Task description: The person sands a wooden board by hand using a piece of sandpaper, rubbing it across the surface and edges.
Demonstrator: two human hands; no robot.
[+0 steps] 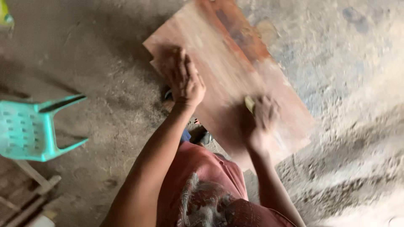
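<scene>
Wooden board [227, 80] under flat left hand [184, 80], right hand's [261, 120] grip around yellowish pad [249, 103].

plastic chair [29, 130]: turquoise, perforated seat, seen from above at the left edge, two legs pointing toward the middle of the frame. ground [101, 63]: bare, dusty grey-brown, rough and pitted, paler and streaked toward the right (much of that side is blurred). wooden sticks [31, 191]: pale lengths lying crossed in the lower left corner, just below the chair. yellow-green object [5, 14]: a small piece at the top left corner, too cut off to identify. red shirt [206, 193]: worn by the person, with a grey printed pattern, at the bottom centre.
</scene>
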